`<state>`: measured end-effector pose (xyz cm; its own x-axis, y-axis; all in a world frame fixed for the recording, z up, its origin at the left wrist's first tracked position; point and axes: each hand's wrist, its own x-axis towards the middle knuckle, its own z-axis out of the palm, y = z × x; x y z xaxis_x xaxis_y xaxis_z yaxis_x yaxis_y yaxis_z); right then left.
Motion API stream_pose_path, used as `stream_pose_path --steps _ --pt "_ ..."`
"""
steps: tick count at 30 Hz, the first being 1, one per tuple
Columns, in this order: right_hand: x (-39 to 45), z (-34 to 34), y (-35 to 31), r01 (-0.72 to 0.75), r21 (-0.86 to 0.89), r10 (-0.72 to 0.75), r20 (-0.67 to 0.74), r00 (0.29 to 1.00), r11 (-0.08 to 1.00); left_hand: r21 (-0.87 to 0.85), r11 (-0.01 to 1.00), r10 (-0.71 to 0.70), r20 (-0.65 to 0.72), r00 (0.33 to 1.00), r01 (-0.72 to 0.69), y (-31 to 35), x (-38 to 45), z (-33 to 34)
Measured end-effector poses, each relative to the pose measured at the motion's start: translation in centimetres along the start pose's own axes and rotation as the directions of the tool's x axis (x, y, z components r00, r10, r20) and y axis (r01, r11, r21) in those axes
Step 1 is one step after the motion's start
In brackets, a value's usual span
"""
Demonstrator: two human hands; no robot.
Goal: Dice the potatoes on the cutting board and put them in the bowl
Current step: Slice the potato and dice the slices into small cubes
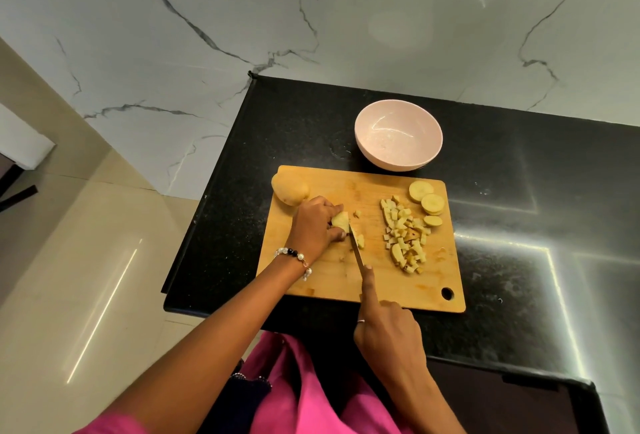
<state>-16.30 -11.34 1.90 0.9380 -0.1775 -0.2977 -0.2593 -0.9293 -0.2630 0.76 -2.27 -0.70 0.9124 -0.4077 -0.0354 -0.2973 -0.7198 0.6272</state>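
— On the board's left edge, at nine o'clock, what is listed?
— Item one: whole potato [290, 192], unpeeled, lying on the wooden cutting board [346, 281] at its far-left corner. Item two, just to its right: left hand [317, 225], beaded bracelet [294, 258] at the wrist, fingers curled round a potato piece [341, 219], pinning it to the wood.
— And toward the centre?
— Item three: knife [356, 248], blade down against that piece, a few cut cubes touching it. Item four, at six o'clock of the board: right hand [386, 329], gripping the knife handle, index finger stretched along the spine.
— Right side?
— Item five: diced potato pile [405, 238], at three o'clock. Item six: round potato slices [427, 201], overlapping, at two o'clock. Item seven: pink bowl [398, 135], at twelve o'clock, off the board on the black counter [519, 191], nothing inside it.
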Motion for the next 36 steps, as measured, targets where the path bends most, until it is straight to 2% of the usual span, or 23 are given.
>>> stream_pose_path --steps 5,14,19,23,26,30,34,36 --pt "1.7 -0.9 -0.2 -0.031 0.094 0.045 -0.150 0.988 0.995 -0.036 0.999 -0.033 -0.012 0.999 0.033 -0.3 -0.1 -0.1" --pt "3.9 -1.3 -2.2 -0.066 0.055 0.070 -0.064 0.996 0.996 -0.051 0.998 -0.045 0.061 0.997 0.048 -0.2 0.2 -0.6" --pt "3.5 -0.9 -3.0 -0.040 -0.051 0.034 -0.107 0.994 0.998 -0.001 1.000 -0.018 0.062 0.998 0.018 -0.3 0.4 -0.7" --pt "4.0 -0.2 -3.7 -0.005 -0.070 -0.007 -0.169 0.986 0.998 0.073 0.997 0.015 0.081 0.997 -0.021 -0.2 0.8 -0.9" --pt "4.6 0.1 -4.0 -0.047 -0.149 0.020 -0.181 0.983 0.988 0.092 0.995 0.020 0.070 0.997 -0.027 -0.2 0.9 -0.9" --pt "3.1 2.0 -3.0 0.012 -0.062 -0.023 -0.187 0.982 0.998 0.079 0.996 0.026 0.055 0.998 -0.031 -0.2 0.7 -0.9" --pt "0.5 1.7 -2.2 -0.039 -0.120 0.032 -0.059 0.998 0.992 0.062 0.998 0.019 0.054 0.998 -0.022 -0.2 0.7 -0.9" --pt "0.8 1.7 -1.4 -0.010 -0.077 0.002 -0.093 0.996 0.997 0.057 0.998 0.012 0.058 0.998 -0.015 -0.1 0.7 -1.0"
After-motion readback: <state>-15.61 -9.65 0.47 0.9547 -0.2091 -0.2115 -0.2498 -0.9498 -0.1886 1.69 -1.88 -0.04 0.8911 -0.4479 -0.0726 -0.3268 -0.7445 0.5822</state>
